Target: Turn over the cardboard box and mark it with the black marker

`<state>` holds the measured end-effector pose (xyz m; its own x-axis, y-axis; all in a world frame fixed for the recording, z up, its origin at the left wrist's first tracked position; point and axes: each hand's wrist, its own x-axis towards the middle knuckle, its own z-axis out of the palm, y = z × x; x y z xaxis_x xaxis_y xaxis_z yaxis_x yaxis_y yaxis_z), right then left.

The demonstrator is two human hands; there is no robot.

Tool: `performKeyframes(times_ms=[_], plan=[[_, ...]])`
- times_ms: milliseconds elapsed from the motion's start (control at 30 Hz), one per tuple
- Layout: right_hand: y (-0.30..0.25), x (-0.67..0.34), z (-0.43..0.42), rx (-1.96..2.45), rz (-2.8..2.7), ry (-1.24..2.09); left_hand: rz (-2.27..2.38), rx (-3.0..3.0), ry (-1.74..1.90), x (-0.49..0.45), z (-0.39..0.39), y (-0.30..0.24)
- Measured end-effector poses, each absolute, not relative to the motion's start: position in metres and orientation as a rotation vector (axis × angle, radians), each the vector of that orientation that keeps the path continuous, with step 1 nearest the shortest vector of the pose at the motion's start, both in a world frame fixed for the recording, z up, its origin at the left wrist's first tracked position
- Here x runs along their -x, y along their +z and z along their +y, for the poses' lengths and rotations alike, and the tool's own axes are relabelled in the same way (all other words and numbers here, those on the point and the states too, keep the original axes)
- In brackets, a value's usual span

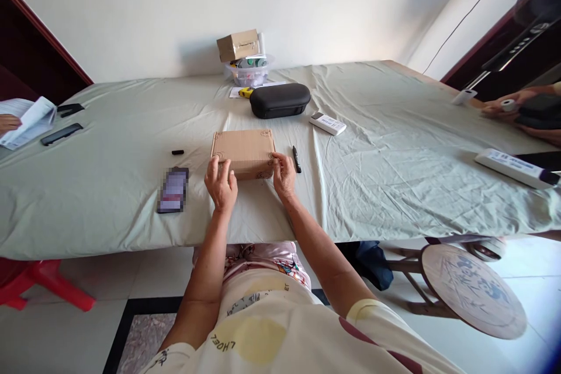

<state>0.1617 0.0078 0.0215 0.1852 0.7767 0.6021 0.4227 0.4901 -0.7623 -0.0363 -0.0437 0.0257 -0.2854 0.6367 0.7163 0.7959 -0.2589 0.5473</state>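
Note:
A closed brown cardboard box [243,147] with dark swirl prints at its corners lies flat on the cloth-covered table in front of me. My left hand [221,183] grips its front left corner, fingers bent over the top edge. At the right side, my right hand [284,174] holds the front right corner between thumb and fingers. A black marker [297,159] lies uncapped just right of my right hand. Its likely cap, a small black cylinder [177,152], rests to the left of the box. Nearer to me on that side is a phone [173,190] with its screen lit and blurred.
Behind the box are a black hard case [280,100], a yellow tape measure [246,92], a white box [328,124] and a plastic tub [250,75] under a small carton [238,45]. Other people's hands [9,123] show at both sides. A round stool [473,291] stands right.

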Motion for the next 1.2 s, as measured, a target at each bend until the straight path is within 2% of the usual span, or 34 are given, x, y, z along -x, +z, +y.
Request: performKeyframes(times_ms=[300, 533, 733, 1000, 1200], plan=[[0.008, -0.163, 0.017, 1.218, -1.394, 0.454, -2.132, 1.475, -1.969, 0.059, -0.029, -0.012], [-0.011, -0.166, 0.026, 1.449, -1.571, 0.313, -2.307, 1.569, -1.659, 0.059, -0.023, -0.026], [-0.018, -0.167, 0.027, 1.545, -1.644, 0.293, -2.251, 1.64, -1.677, 0.057, -0.027, -0.024], [-0.005, -0.158, 0.023, 1.338, -1.522, 0.261, -2.128, 1.602, -1.788, 0.04, -0.036, -0.011], [-0.006, -0.142, 0.011, 1.374, -1.513, 0.259, -2.208, 1.546, -1.668, 0.025, -0.035, -0.012]])
